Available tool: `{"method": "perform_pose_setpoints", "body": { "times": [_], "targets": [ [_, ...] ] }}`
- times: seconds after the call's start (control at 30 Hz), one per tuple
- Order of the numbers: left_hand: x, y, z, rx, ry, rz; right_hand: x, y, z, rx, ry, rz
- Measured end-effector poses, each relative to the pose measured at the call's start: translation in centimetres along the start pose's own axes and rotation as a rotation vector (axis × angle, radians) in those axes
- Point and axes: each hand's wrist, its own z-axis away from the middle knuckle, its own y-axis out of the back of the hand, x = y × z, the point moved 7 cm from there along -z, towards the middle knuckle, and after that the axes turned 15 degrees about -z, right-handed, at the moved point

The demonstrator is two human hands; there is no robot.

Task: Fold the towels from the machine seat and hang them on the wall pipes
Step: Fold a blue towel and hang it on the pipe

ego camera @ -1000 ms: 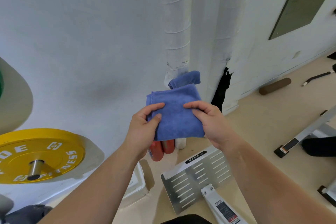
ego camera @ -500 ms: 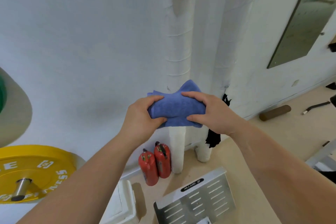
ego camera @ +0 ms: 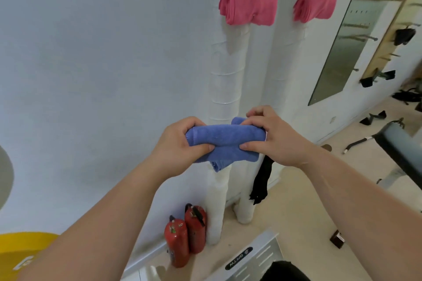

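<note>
A folded blue towel (ego camera: 225, 141) is held in front of the left white wrapped pipe (ego camera: 225, 80). My left hand (ego camera: 180, 146) grips its left end, and my right hand (ego camera: 271, 139) grips its right end with fingers curled over the top. Higher up, one folded pink towel (ego camera: 247, 8) hangs on the left pipe and another pink towel (ego camera: 316, 7) hangs on the right pipe (ego camera: 290, 70). A small blue corner dangles below the fold.
Two red fire extinguishers (ego camera: 185, 232) stand at the foot of the left pipe. A black cloth (ego camera: 261, 180) hangs by the right pipe. A mirror (ego camera: 342, 48) is on the wall to the right, a metal footplate (ego camera: 251, 258) lies below, a yellow weight plate (ego camera: 20, 251) sits bottom left.
The towel went from a flat folded square to a tighter, narrower bundle gripped at both ends. The view has tilted up, bringing the two pink towels on the pipes into sight.
</note>
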Motion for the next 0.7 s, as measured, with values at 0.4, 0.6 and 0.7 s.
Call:
{"method": "perform_pose_setpoints", "body": {
  "times": [0.4, 0.6, 0.7],
  "targets": [
    [1.9, 2.5, -3.7, 0.236, -0.120, 0.160, -1.5, 1.0, -4.0, 0.046, 0.053, -0.383],
    [4.4, 1.9, -7.2, 0.393, -0.163, 0.170, -0.9, 5.2, -7.1, 0.044, 0.173, -0.498],
    [6.9, -0.1, -10.3, 0.468, -0.165, 0.187, 0.9, 9.1, -8.6, -0.008, 0.227, -0.577]
  ]
}}
